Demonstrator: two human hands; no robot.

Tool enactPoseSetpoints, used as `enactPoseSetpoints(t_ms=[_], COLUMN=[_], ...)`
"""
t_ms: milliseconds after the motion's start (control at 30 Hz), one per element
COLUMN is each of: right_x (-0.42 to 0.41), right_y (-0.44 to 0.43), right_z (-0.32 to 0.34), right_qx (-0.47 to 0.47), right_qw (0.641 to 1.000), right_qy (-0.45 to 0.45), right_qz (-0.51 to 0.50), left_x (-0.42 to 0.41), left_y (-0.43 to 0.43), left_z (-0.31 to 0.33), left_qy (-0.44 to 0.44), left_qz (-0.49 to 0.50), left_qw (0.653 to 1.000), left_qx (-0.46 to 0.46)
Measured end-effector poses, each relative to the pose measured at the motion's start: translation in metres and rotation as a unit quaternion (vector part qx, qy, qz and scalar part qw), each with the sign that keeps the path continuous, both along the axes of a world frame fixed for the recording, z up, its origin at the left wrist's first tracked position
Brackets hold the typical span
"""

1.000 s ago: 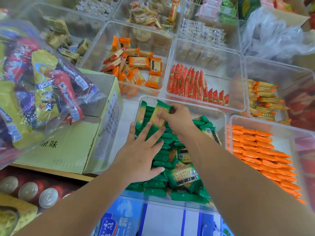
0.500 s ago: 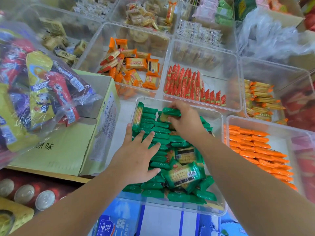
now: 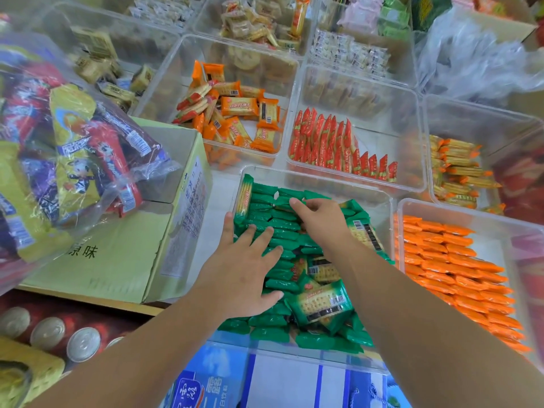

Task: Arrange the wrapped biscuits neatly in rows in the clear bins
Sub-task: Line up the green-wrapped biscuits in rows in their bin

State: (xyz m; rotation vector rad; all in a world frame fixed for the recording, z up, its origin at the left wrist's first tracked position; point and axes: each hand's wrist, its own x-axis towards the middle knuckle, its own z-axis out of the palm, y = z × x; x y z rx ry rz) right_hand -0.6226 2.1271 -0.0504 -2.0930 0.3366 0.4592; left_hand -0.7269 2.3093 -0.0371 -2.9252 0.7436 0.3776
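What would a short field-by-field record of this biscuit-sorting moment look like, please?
Active bin: clear bin nearest the person, holding green biscuit packs
Pressing: left hand, flat, fingers spread, on the left rows
Reaching: right hand, fingertips on the far packs; pinch unclear
Order: far-left rows neat; loose packs at near right, some face up
Right neighbour: orange packs in tidy rows
Left neighbour: cardboard box

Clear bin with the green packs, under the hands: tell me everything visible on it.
The clear bin is a transparent, plastic-looking rectangular tub with rounded corners. It is nearly full of green wrapped biscuits: tidy rows at left and back, loose face-up packs at front right. The left hand presses flat on the rows; the right hand touches the far row, grip unclear.
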Motion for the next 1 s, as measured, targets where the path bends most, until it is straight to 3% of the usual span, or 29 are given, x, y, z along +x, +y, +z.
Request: enactPoseSetpoints(t_ms=[267, 667, 733, 833, 1000], right_x=[0.020, 0.025, 0.023, 0.022, 0.024], right_y=[0.015, 0.038, 0.040, 0.043, 0.035], right_z=[0.003, -0.013, -0.014, -0.010, -0.010], right_qx=[-0.087, -0.229, -0.199, -0.057, 0.086], right_qw=[0.992, 0.970, 0.975, 0.990, 0.971], right_qy=[0.085, 0.087, 0.098, 0.125, 0.202], right_qz=[0.025, 0.007, 0.024, -0.023, -0.092], left_x=[0.001, 0.000, 0.001, 0.001, 0.001], left_y=[-0.001, -0.001, -0.001, -0.001, -0.001], left_z=[0.001, 0.004, 0.004, 0.004, 0.002], left_qy=[0.005, 0.010, 0.011, 0.013, 0.015], left_qz=[-0.004, 0.002, 0.001, -0.001, -0.008], left_qw=[1.000, 1.000, 1.000, 1.000, 1.000], left_qx=[-0.007, -0.009, -0.009, -0.006, 0.003])
